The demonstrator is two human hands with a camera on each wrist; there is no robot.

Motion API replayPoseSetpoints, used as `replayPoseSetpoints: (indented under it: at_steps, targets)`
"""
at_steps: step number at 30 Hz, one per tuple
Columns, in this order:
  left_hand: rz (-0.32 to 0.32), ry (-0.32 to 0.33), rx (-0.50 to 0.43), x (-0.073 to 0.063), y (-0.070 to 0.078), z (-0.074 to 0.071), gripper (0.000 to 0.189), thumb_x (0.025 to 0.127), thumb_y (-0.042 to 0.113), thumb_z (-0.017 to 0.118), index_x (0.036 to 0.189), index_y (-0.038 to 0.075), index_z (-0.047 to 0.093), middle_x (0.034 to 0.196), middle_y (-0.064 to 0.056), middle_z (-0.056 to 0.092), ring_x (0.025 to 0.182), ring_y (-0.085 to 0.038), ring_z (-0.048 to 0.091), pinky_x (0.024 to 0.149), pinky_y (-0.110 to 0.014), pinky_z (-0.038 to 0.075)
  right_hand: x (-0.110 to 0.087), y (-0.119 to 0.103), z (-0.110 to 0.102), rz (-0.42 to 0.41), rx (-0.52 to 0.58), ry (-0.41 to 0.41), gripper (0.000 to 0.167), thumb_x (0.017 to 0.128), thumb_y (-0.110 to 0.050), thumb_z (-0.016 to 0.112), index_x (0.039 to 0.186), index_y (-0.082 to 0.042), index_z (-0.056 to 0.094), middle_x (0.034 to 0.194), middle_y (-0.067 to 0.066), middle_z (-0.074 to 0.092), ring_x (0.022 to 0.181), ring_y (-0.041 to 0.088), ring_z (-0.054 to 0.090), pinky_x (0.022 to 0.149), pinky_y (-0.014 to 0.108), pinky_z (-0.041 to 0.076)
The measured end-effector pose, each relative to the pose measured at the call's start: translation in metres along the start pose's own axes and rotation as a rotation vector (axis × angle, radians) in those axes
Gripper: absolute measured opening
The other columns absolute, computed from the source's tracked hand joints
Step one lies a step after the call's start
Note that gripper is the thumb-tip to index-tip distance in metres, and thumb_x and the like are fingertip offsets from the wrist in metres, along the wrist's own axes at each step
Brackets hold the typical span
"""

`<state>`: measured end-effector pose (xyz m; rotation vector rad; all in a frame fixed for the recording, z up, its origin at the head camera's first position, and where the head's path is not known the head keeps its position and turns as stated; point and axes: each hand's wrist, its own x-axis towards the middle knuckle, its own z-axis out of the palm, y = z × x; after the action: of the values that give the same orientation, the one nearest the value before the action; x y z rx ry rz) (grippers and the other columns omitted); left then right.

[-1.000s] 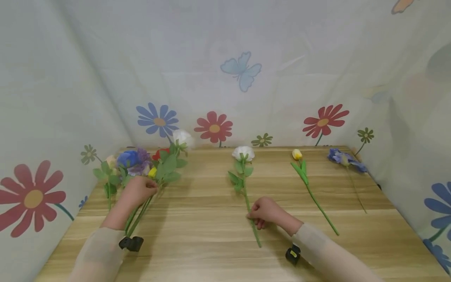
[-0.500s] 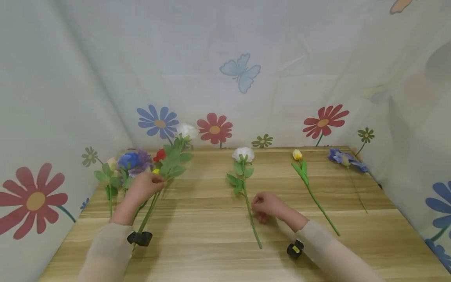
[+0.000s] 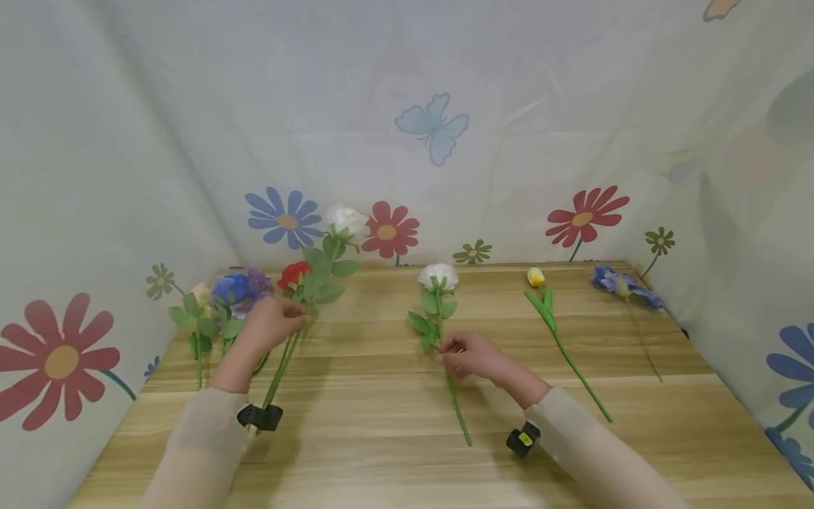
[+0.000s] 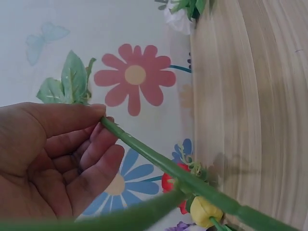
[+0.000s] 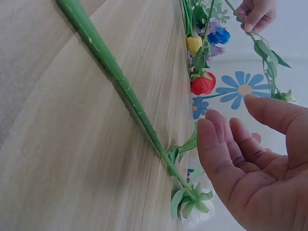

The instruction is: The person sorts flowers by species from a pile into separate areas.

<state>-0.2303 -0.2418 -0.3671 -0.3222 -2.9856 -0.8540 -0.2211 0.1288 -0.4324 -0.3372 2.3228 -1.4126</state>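
My left hand (image 3: 273, 322) pinches the green stem (image 4: 159, 159) of a white rose (image 3: 346, 220) between thumb and fingertips, lifting its head above the table's back edge. The rose's leaves (image 4: 72, 79) stand beyond my thumb in the left wrist view. Over the stem of a second white flower (image 3: 439, 277), which lies mid-table, hovers my right hand (image 3: 473, 355). In the right wrist view its fingers are loosely bent and hold nothing, with a gap between them and that stem (image 5: 115, 72).
At the left lie a red rose (image 3: 294, 274), a blue flower (image 3: 232, 288), a purple flower (image 3: 259, 281), a pale flower (image 3: 202, 293) and a yellow tulip (image 4: 206, 211). A yellow-white tulip (image 3: 536, 277) and a blue-violet flower (image 3: 620, 285) lie to the right on the wooden table (image 3: 381, 424).
The left hand has carried the white rose up and to the right, away from the left-hand flowers. The right hand has left the stem's lower part and moved up along it.
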Motion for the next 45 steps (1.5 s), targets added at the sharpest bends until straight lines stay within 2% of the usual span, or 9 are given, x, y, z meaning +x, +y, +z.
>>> replayPoseSetpoints:
  at_steps: [4,10,19,23,25,26,31,36,45]
  targets:
    - [-0.007,-0.044,0.019,-0.003,0.0,-0.006,0.031,0.097,0.014,0.065,0.112,-0.012,0.072,0.105,-0.029,0.074,0.088,-0.038,0.073,0.078,-0.05,0.061,0.001,0.0,0.0,-0.008,-0.005,-0.006,0.02,0.097,-0.011,0.065,0.109,0.005,0.066,0.092,0.008,0.066,0.077,0.012,0.064,0.075,0.036,0.064]
    - [-0.044,-0.111,-0.043,-0.011,-0.006,-0.014,0.036,0.099,0.014,0.061,0.122,-0.013,0.067,0.109,-0.03,0.074,0.084,-0.03,0.073,0.072,-0.042,0.06,0.0,0.001,-0.001,-0.014,-0.01,-0.02,0.02,0.097,-0.012,0.065,0.108,0.005,0.066,0.088,0.007,0.065,0.077,0.013,0.064,0.074,0.034,0.063]
    - [-0.043,-0.077,-0.018,-0.012,-0.006,-0.016,0.037,0.1,0.018,0.061,0.124,-0.01,0.068,0.106,-0.026,0.075,0.083,-0.026,0.073,0.074,-0.045,0.061,0.001,-0.001,-0.001,-0.016,-0.014,-0.03,0.022,0.099,-0.014,0.064,0.11,0.004,0.065,0.092,0.008,0.066,0.08,0.013,0.064,0.075,0.035,0.063]
    - [-0.006,-0.044,-0.047,-0.005,-0.001,-0.01,0.027,0.1,0.018,0.062,0.093,-0.005,0.071,0.08,-0.014,0.072,0.069,-0.016,0.063,0.067,-0.035,0.054,0.004,-0.007,0.003,-0.033,-0.012,-0.034,0.024,0.099,-0.017,0.064,0.112,0.003,0.065,0.099,0.012,0.068,0.084,0.014,0.065,0.079,0.037,0.063]
    - [0.017,-0.024,-0.083,-0.001,0.005,-0.007,0.026,0.099,0.017,0.063,0.088,-0.005,0.072,0.077,-0.014,0.072,0.066,-0.014,0.061,0.065,-0.033,0.053,0.006,-0.011,0.005,-0.054,-0.003,-0.036,0.026,0.099,-0.017,0.063,0.114,0.004,0.065,0.102,0.016,0.069,0.085,0.014,0.066,0.081,0.039,0.063]
    - [0.02,-0.017,-0.109,0.0,0.007,-0.004,0.026,0.099,0.017,0.064,0.088,-0.005,0.072,0.078,-0.016,0.073,0.066,-0.015,0.063,0.065,-0.032,0.054,0.006,-0.013,0.006,-0.064,0.005,-0.036,0.026,0.099,-0.016,0.063,0.115,0.005,0.064,0.104,0.017,0.069,0.085,0.014,0.067,0.081,0.04,0.063]
    - [-0.004,-0.016,-0.245,0.009,0.022,0.01,0.036,0.098,0.015,0.066,0.121,-0.012,0.068,0.111,-0.03,0.074,0.082,-0.029,0.078,0.076,-0.039,0.065,0.008,-0.02,0.015,-0.103,0.04,-0.043,0.029,0.1,-0.016,0.063,0.118,0.007,0.064,0.107,0.021,0.07,0.085,0.014,0.068,0.081,0.039,0.064]
    - [-0.028,-0.03,-0.361,0.016,0.034,0.024,0.034,0.098,0.013,0.066,0.119,-0.013,0.068,0.108,-0.03,0.073,0.083,-0.024,0.076,0.079,-0.038,0.065,0.009,-0.026,0.023,-0.123,0.076,-0.045,0.032,0.1,-0.017,0.063,0.12,0.007,0.064,0.108,0.019,0.07,0.085,0.012,0.068,0.08,0.033,0.064]
    - [-0.033,-0.032,-0.487,0.024,0.056,0.046,0.032,0.098,0.01,0.065,0.118,-0.015,0.068,0.113,-0.033,0.071,0.079,-0.018,0.074,0.077,-0.036,0.065,0.017,-0.039,0.045,-0.177,0.126,-0.041,0.035,0.101,-0.018,0.061,0.124,0.009,0.063,0.115,0.031,0.069,0.087,0.014,0.07,0.082,0.035,0.064]
